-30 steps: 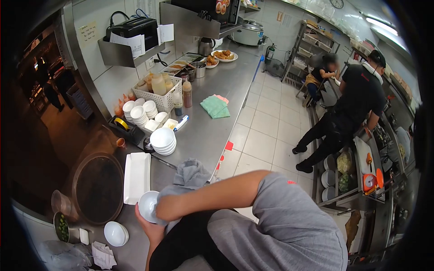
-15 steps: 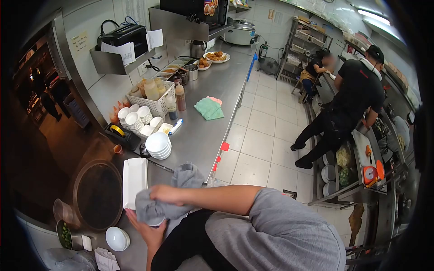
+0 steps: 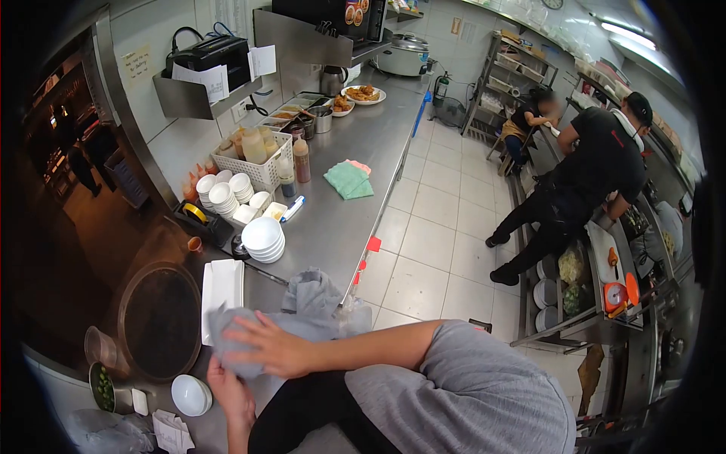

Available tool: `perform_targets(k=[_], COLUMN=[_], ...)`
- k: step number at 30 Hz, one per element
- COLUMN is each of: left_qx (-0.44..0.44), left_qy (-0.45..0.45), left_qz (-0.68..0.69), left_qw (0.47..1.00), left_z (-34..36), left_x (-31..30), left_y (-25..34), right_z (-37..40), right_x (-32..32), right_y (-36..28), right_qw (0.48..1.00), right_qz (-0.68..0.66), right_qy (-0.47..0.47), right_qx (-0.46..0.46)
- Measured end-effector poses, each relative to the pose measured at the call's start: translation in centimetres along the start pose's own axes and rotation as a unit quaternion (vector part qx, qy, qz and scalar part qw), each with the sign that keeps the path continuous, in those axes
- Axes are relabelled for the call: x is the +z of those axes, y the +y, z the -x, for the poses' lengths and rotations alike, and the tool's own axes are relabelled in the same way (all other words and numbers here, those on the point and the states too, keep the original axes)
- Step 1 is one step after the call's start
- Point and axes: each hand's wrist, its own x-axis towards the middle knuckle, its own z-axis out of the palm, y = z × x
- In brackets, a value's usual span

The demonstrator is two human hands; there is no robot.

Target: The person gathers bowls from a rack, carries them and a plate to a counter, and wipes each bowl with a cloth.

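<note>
My right hand [image 3: 272, 349] lies on a grey cloth [image 3: 233, 333], fingers spread and slightly blurred. Below it, my left hand [image 3: 233, 393] is closed at the cloth's lower edge. The white bowl at that hand is covered by cloth now, so its shape does not show. Just beyond the cloth stands a stack of long white rectangular dishes [image 3: 224, 284]. A second grey cloth [image 3: 314, 293] is bunched on the counter to the right. Small white bowls [image 3: 191, 396] sit to the left of my left hand.
Stacked white bowls [image 3: 264, 238], a basket of sauce bottles [image 3: 261, 170] and a green cloth [image 3: 349, 180] stand on the steel counter [image 3: 333, 234]. A round dark tray [image 3: 162, 321] lies left. Across the tiled floor [image 3: 423, 250], a person in black [image 3: 597, 155] bends over another counter.
My right hand's fingers have gone from gripping the cloth to spreading over it. The cloth has shifted left and now hides the bowl's rim. My left hand has moved slightly.
</note>
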Motion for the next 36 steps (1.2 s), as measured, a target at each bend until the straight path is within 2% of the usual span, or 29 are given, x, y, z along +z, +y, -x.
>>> perform_targets(k=[1, 4, 5, 6, 8, 9, 10, 11, 12, 13, 14, 16, 17, 19, 20, 21, 23, 24, 25, 26, 28, 29, 30, 31, 32, 33, 34, 35, 36], left_qx=[-0.039, -0.025, -0.023, -0.005, 0.012, 0.057, 0.102, 0.103, 0.135, 0.165, 0.165, 0.101, 0.100, 0.067, 0.066, 0.167, 0.376, 0.376, 0.472, 0.549, 0.537, 0.501, 0.456, 0.449, 0.450, 0.297, 0.124, 0.033, 0.035], left_qy=[-0.030, -0.055, -0.051, -0.056, -0.062, -0.101, -0.140, -0.141, -0.158, -0.174, -0.173, -0.146, -0.143, -0.019, -0.019, 0.049, 0.142, 0.141, 0.026, -0.090, -0.098, -0.041, 0.017, 0.042, 0.040, 0.040, 0.038, -0.005, -0.004], left_qz=[0.071, 0.153, 0.153, 0.152, 0.153, 0.092, 0.029, 0.031, 0.039, 0.046, 0.046, 0.193, 0.194, 0.130, 0.130, -0.011, -0.255, -0.255, -0.370, -0.470, -0.475, -0.377, -0.271, -0.209, -0.208, -0.033, 0.142, 0.232, 0.234], left_qw=[0.996, 0.986, 0.987, 0.987, 0.986, 0.989, 0.984, 0.984, 0.978, 0.970, 0.970, 0.965, 0.965, 0.989, 0.989, 0.985, 0.879, 0.880, 0.800, 0.686, 0.691, 0.778, 0.848, 0.868, 0.868, 0.954, 0.981, 0.972, 0.972], left_z=[0.5, 1.0, 1.4, 1.8, 2.1, 2.0, 1.9, 1.8, 1.6, 1.4, 1.3, 1.2, 0.9, -0.2, -0.2, 0.1, -0.6, -0.9, -1.1, -1.5, -2.3, -2.4, -2.4, -2.1, -1.2, 0.2, 1.0, 0.6, 0.4], left_x=[-0.6, -0.2, 0.4, 1.3, 1.5, 0.9, 0.2, -0.5, -1.2, -2.0, -2.3, -2.6, -2.9, -3.3, -2.1, 0.1, 1.8, 1.3, 0.5, -0.3, -0.7, -0.2, 0.7, 1.9, 3.8, 5.7, 6.5, 5.6, 5.2], left_y=[0.0, 0.6, 1.3, 2.3, 2.5, 2.1, 1.5, 0.5, -0.6, -1.3, -1.1, -0.8, -0.9, -1.2, -0.2, 1.6, 2.8, 3.2, 4.0, 4.4, 3.8, 3.2, 3.1, 3.1, 4.3, 6.6, 8.1, 8.4, 8.3], right_z=[-1.2, -4.6, -5.6, -6.3, -7.4, -7.8, -7.8, -7.6, -8.0, -7.8, -7.9, -8.0, -8.0, -8.1, -8.1, -8.1, -7.9, -7.6, -7.3, -7.1, -6.7, -6.9, -6.4, -5.7, -4.8, -3.7, -4.1, -4.9, -5.5], right_x=[-1.0, -1.6, -1.4, -1.1, -0.7, 0.2, 0.7, 1.1, 0.5, -0.1, -0.9, -1.8, -1.7, -1.8, -1.8, -1.9, -1.8, -1.2, -0.6, -0.3, 0.5, -0.1, 0.5, 1.5, 2.7, 4.7, 4.1, 2.6, 1.6], right_y=[-1.0, -0.3, -0.4, -0.5, -0.6, -0.8, -0.5, 0.3, -0.1, -0.9, -1.2, -1.5, -1.6, -1.7, -1.8, -2.0, -2.3, -2.5, -2.8, -3.2, -4.0, -5.5, -5.5, -5.3, -4.8, -2.9, -2.6, -2.0, -1.8], right_qw=[0.984, 0.980, 0.993, 0.993, 0.991, 0.966, 0.966, 0.860, 0.680, 0.615, 0.614, 0.656, 0.655, 0.784, 0.784, 0.756, 0.726, 0.692, 0.654, 0.654, 0.682, 0.760, 0.759, 0.880, 0.960, 0.990, 0.990, 0.994, 0.990], right_qz=[0.103, 0.076, 0.043, 0.040, -0.120, -0.198, -0.197, -0.413, -0.595, -0.621, -0.621, -0.575, -0.574, -0.498, -0.498, -0.526, -0.553, -0.552, -0.549, -0.549, -0.620, -0.559, -0.560, -0.409, -0.238, -0.099, -0.099, -0.078, -0.058], right_qy=[-0.069, -0.081, -0.032, -0.033, 0.042, 0.118, 0.118, 0.098, 0.070, 0.056, 0.056, 0.005, 0.002, 0.026, 0.027, 0.049, 0.072, 0.042, 0.012, 0.012, 0.065, 0.061, 0.061, 0.027, -0.008, 0.080, 0.081, 0.005, -0.073], right_qx=[-0.129, -0.165, -0.109, -0.109, 0.047, 0.120, 0.121, 0.284, 0.422, 0.484, 0.484, 0.489, 0.491, 0.370, 0.370, 0.387, 0.403, 0.463, 0.520, 0.521, 0.384, 0.325, 0.326, 0.242, 0.147, -0.061, -0.061, -0.080, -0.102])
